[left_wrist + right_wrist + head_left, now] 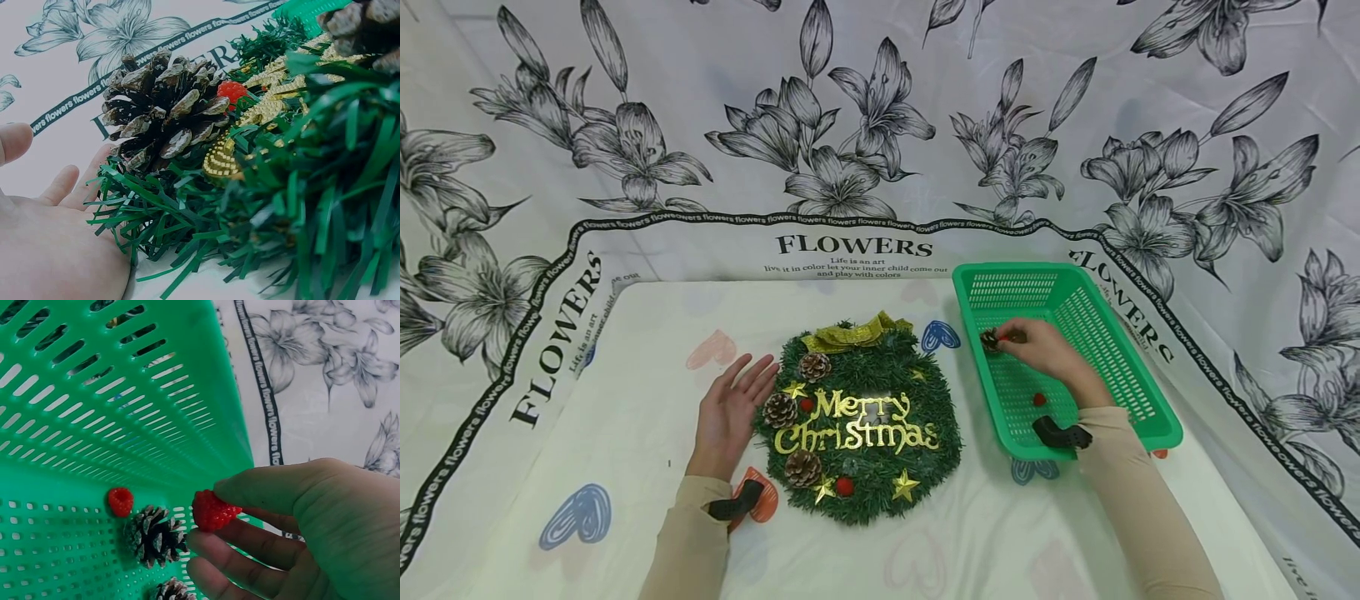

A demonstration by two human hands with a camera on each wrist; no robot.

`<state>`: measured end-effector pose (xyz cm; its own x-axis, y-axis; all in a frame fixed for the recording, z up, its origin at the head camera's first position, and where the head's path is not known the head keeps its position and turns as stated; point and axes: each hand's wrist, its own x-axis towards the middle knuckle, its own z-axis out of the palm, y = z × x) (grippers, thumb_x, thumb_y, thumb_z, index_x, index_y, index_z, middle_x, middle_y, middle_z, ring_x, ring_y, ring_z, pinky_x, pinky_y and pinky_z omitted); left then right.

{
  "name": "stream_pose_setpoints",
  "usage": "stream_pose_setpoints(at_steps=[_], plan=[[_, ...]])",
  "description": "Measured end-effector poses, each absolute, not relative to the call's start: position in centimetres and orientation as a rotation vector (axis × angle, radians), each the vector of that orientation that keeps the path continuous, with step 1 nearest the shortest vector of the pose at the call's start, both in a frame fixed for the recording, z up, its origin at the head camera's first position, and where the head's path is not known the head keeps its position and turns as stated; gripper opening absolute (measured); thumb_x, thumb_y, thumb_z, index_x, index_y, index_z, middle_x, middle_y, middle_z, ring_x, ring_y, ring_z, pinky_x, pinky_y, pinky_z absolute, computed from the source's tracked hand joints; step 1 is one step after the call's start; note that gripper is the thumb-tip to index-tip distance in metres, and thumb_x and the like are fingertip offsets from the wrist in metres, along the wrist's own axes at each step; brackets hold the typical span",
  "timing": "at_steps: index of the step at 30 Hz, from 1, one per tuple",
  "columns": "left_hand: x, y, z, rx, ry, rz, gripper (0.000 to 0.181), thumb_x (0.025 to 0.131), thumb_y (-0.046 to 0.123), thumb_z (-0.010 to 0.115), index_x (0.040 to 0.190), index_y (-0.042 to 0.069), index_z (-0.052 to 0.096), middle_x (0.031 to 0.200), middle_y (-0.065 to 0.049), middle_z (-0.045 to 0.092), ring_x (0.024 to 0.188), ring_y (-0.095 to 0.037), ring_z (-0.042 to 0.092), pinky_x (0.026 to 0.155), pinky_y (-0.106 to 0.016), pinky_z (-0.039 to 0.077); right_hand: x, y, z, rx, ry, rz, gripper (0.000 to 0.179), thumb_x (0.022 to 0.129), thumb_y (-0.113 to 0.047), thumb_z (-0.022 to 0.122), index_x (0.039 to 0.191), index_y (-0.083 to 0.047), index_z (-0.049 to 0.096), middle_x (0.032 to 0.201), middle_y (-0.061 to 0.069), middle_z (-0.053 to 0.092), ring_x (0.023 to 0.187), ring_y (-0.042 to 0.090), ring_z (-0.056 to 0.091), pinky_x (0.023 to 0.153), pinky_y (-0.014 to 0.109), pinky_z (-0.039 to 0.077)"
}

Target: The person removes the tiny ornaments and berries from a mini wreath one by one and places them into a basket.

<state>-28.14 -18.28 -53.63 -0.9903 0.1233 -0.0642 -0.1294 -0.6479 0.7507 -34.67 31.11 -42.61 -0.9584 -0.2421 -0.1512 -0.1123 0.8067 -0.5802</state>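
Observation:
My right hand (1041, 346) reaches into the green basket (977, 367). Thumb and fingertips pinch a red artificial raspberry (214, 510) in the right wrist view. Just below it in the basket lie a pine cone (155, 537) and a second raspberry (120, 502); part of another pine cone (171, 590) shows at the bottom edge. Palm up and fingers extended, my left hand (730, 412) rests beside the left edge of a green wreath (868, 492) with gold "Merry Christmas" lettering (857, 423). Its fingers lie close to a pine cone (161, 115) on the wreath.
The wreath also carries a gold bow (857, 335), gold stars (905, 485) and red berries (845, 487). Under everything is a white cloth (617, 400) with heart prints. A flower-printed curtain (850, 125) hangs behind the table and along both sides.

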Motion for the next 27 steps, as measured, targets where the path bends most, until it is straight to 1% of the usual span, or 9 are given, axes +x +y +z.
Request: stream_pose_setpoints(at_steps=[2, 5, 8, 14, 19, 24, 27], plan=[[-28.2, -18.3, -53.7, -0.013, 1.248, 2.731, 0.062, 0.113, 0.037, 0.030, 0.163, 0.007, 0.009, 0.167, -0.019, 0.025, 0.153, -0.031, 0.033, 0.128, -0.038, 0.035, -34.7, 31.0, -42.6, -0.276, 2.779, -0.853, 0.028, 0.103, -0.017, 0.060, 0.125, -0.001, 0.066, 0.122, 0.020, 0.068, 0.109, 0.035, 0.065, 0.083, 0.044, 0.060], [-28.2, -18.3, -53.7, -0.016, 1.245, 2.734, 0.063, 0.113, 0.038, 0.031, 0.164, 0.008, 0.010, 0.167, -0.018, 0.027, 0.153, -0.031, 0.034, 0.128, -0.037, 0.036, -34.6, 30.8, -42.6, -0.278, 2.775, -0.839, 0.028, 0.102, -0.017, 0.060, 0.124, 0.000, 0.066, 0.120, 0.020, 0.068, 0.105, 0.033, 0.064, 0.078, 0.041, 0.059], [-28.2, -18.4, -53.8, -0.017, 1.240, 2.736, 0.063, 0.113, 0.038, 0.031, 0.164, 0.008, 0.010, 0.166, -0.017, 0.029, 0.152, -0.030, 0.035, 0.127, -0.037, 0.037, -34.5, 30.7, -42.6, -0.276, 2.770, -0.830, 0.028, 0.103, -0.017, 0.060, 0.124, 0.000, 0.066, 0.123, 0.022, 0.067, 0.107, 0.035, 0.064, 0.078, 0.041, 0.059], [-28.2, -18.3, -53.8, -0.010, 1.233, 2.741, 0.062, 0.113, 0.037, 0.030, 0.163, 0.007, 0.010, 0.164, -0.016, 0.034, 0.152, -0.030, 0.036, 0.126, -0.036, 0.039, -34.4, 30.7, -42.6, -0.275, 2.764, -0.835, 0.028, 0.103, -0.016, 0.059, 0.125, 0.000, 0.066, 0.129, 0.023, 0.065, 0.116, 0.040, 0.062, 0.086, 0.048, 0.060], [-28.1, -18.4, -53.8, 0.004, 1.225, 2.747, 0.062, 0.113, 0.036, 0.030, 0.163, 0.006, 0.010, 0.161, -0.014, 0.039, 0.151, -0.030, 0.038, 0.126, -0.036, 0.039, -34.5, 30.8, -42.4, -0.258, 2.757, -0.845, 0.030, 0.104, -0.019, 0.057, 0.127, 0.000, 0.065, 0.131, 0.023, 0.064, 0.119, 0.041, 0.061, 0.090, 0.050, 0.060], [-28.1, -18.4, -53.9, 0.025, 1.226, 2.750, 0.062, 0.113, 0.035, 0.030, 0.163, 0.006, 0.009, 0.162, -0.016, 0.038, 0.150, -0.029, 0.039, 0.126, -0.036, 0.039, -34.4, 30.7, -41.8, -0.248, 2.750, -0.885, 0.033, 0.105, -0.020, 0.056, 0.131, 0.000, 0.063, 0.135, 0.023, 0.063, 0.124, 0.042, 0.059, 0.097, 0.055, 0.058], [-28.2, -18.4, -54.0, 0.020, 1.228, 2.751, 0.062, 0.113, 0.035, 0.031, 0.163, 0.006, 0.010, 0.162, -0.016, 0.037, 0.150, -0.029, 0.040, 0.126, -0.036, 0.039, -34.3, 30.6, -41.4, -0.259, 2.757, -0.902, 0.034, 0.105, -0.022, 0.056, 0.132, -0.001, 0.063, 0.135, 0.023, 0.063, 0.124, 0.041, 0.060, 0.099, 0.056, 0.057]])
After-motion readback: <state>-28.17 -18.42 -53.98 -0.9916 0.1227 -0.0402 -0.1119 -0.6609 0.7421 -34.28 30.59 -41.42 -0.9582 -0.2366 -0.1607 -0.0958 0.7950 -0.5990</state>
